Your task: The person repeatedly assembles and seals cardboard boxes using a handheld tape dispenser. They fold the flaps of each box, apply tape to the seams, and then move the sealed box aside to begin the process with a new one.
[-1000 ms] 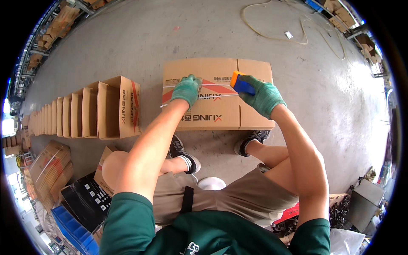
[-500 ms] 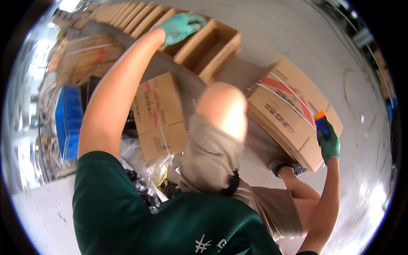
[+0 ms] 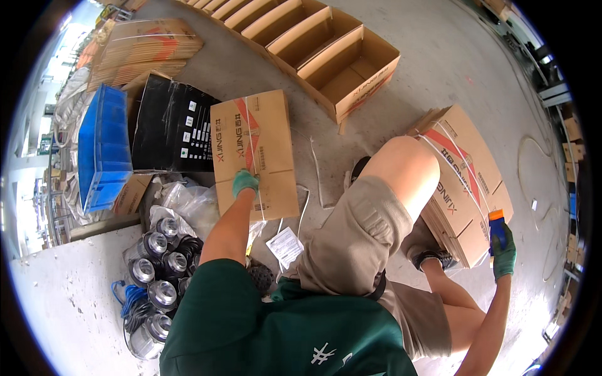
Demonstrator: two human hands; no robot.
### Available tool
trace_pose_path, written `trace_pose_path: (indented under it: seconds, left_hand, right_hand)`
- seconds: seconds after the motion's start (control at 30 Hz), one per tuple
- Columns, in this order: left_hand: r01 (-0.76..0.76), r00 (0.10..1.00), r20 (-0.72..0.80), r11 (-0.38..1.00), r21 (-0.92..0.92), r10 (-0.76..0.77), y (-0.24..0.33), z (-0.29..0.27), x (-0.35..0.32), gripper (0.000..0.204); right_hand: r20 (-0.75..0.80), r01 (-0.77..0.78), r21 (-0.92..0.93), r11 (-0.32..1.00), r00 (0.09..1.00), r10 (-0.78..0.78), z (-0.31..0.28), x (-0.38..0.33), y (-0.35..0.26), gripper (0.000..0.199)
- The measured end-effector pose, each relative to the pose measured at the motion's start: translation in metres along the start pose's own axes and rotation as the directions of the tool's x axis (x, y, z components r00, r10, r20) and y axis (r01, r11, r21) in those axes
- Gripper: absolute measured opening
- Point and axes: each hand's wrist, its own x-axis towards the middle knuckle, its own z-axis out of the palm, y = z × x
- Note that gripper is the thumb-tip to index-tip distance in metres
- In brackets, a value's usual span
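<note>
head view: the flat brown carton [image 3: 271, 147] lies beside the black box [image 3: 162, 128], left hand [image 3: 245, 182] at its white strap [image 3: 249, 121]; whether grasping, i cannot tell. right hand [image 3: 504, 252] clenches the blue tool [image 3: 496, 229], probably so that its orange end [image 3: 496, 214] is free, near the strapped stack [image 3: 465, 210].

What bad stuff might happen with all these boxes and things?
The left shoe could catch on the loose white strip lying near it. The left sleeve looks close to the clear round things, so it might knock one. The right hand holds the blue tool close to the strapped boxes, so it might scratch them.
</note>
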Motion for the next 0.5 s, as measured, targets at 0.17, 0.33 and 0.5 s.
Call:
trace_pose_path:
  seconds: [0.17,0.33,0.5]
  left_hand:
    - [-0.023,0.985,0.171,0.994,0.104,0.004,0.02,-0.019,0.007,0.042]
    - [-0.021,0.983,0.185,0.992,0.128,-0.003,0.01,0.009,0.046,0.034]
    - [0.274,0.949,0.261,0.877,-0.396,-0.179,-0.052,0.041,0.07,0.024]
  right_hand:
    - [-0.001,-0.065,-0.009,0.998,0.998,0.065,-0.012,-0.007,-0.029,0.049]
    - [-0.041,-0.032,-0.034,0.999,0.999,0.031,-0.011,-0.015,-0.031,0.049]
    - [0.005,-0.033,-0.024,0.999,0.999,0.033,-0.004,-0.007,-0.032,0.05]
